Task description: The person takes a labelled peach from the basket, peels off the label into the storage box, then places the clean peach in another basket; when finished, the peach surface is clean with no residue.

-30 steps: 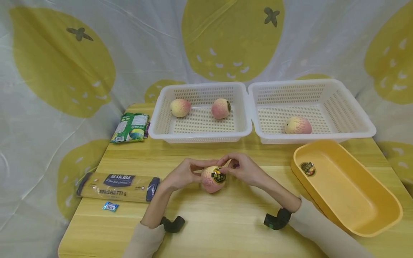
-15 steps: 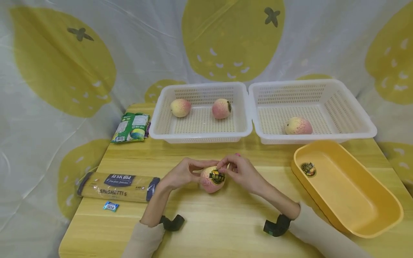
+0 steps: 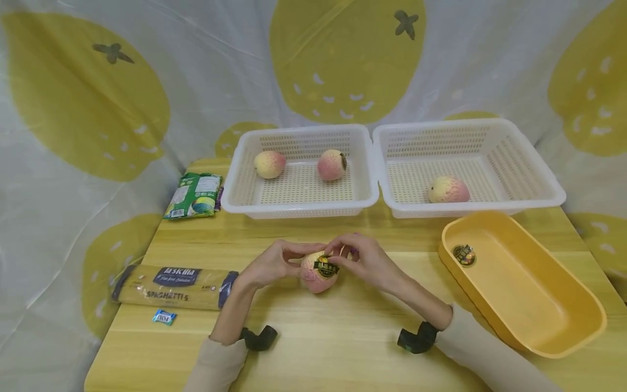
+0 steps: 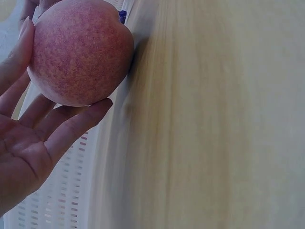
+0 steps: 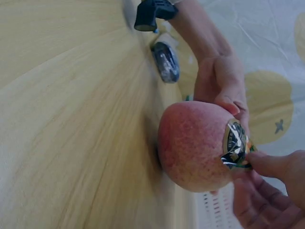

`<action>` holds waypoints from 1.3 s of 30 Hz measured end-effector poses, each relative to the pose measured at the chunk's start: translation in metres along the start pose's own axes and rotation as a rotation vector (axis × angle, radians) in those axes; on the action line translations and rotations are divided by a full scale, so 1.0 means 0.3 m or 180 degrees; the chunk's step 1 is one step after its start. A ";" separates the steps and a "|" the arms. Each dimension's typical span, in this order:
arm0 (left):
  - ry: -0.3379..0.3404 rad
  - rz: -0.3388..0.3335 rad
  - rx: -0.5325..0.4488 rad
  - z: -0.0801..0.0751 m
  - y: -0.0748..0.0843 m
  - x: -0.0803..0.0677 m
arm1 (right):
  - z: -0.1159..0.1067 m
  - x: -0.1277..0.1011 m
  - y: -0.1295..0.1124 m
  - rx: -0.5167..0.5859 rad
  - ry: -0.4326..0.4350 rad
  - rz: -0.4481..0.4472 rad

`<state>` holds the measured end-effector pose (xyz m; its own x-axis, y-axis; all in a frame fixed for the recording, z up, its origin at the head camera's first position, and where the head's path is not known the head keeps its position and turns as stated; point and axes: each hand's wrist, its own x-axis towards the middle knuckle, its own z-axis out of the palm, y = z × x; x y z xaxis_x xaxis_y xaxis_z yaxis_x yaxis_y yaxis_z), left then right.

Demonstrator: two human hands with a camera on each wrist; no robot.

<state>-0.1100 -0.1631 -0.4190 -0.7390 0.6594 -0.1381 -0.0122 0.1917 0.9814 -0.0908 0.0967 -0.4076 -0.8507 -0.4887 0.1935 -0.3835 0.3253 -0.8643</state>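
While the wooden table point(image 3: 343, 348) carries everything in sight, the largest items on it are two white baskets at the far edge and a yellow tray point(image 3: 578, 321) at the near right. The left basket point(image 3: 235, 185) holds two peaches, the right basket point(image 3: 548, 185) one, and a loose sticker point(image 3: 463, 255) lies inside the tray. A spaghetti packet point(image 3: 173, 284), a green packet point(image 3: 193, 195) and a small blue sweet point(image 3: 163, 317) sit at the left, well apart from the hands.

At the middle of the table the left hand point(image 3: 266, 267) cups a peach point(image 3: 317, 271) resting on the wood, fingers curled around its side. The right hand point(image 3: 368, 262) pinches the edge of the peach's label point(image 3: 326, 267) between thumb and fingertip. Compared with a second ago, the label's corner now stands lifted off the skin, so the peeling looks begun but not finished. Nothing stands between the hands and the tray.
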 end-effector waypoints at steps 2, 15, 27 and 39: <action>0.0007 0.0011 0.0026 -0.001 0.004 0.002 | 0.003 -0.002 -0.006 -0.0074 0.0064 -0.0046; 0.0042 -0.0014 0.0112 0.001 0.021 0.002 | -0.241 -0.103 -0.157 0.0329 0.0269 0.0329; 0.0068 -0.0072 0.0093 -0.004 0.019 0.003 | -0.603 -0.328 -0.009 -0.0150 0.0544 0.0732; 0.0085 -0.0162 -0.0027 -0.004 0.003 -0.001 | -0.756 -0.534 0.195 -0.0737 -0.0053 0.1367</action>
<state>-0.1106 -0.1640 -0.4178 -0.7550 0.6292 -0.1844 -0.0560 0.2183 0.9743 -0.0586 0.3775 -0.3839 -0.9445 -0.2830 -0.1670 -0.0706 0.6710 -0.7380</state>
